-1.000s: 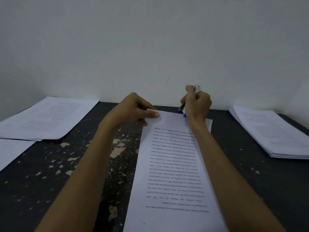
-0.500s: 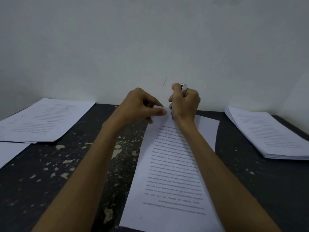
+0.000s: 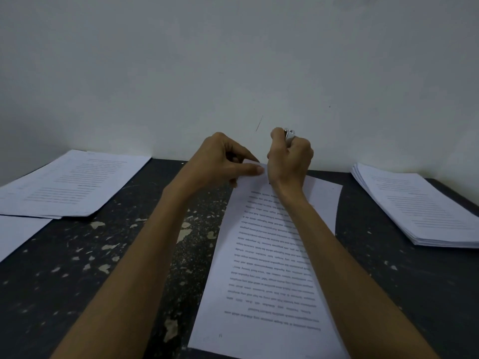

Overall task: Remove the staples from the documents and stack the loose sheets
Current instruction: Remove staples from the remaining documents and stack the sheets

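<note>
With your left hand [image 3: 217, 164], hold the far corner of the document [image 3: 264, 268] taut so the sheets don't tear, and lever the staple, hidden here, straight up with the tool [image 3: 289, 134] in your right hand [image 3: 290, 161]. Your left thumb and forefinger pinch that corner, and the document lies lengthwise on the table [image 3: 77, 281] between your forearms. Your right fingers curl tight round the tool, fist upright over the same corner.
</note>
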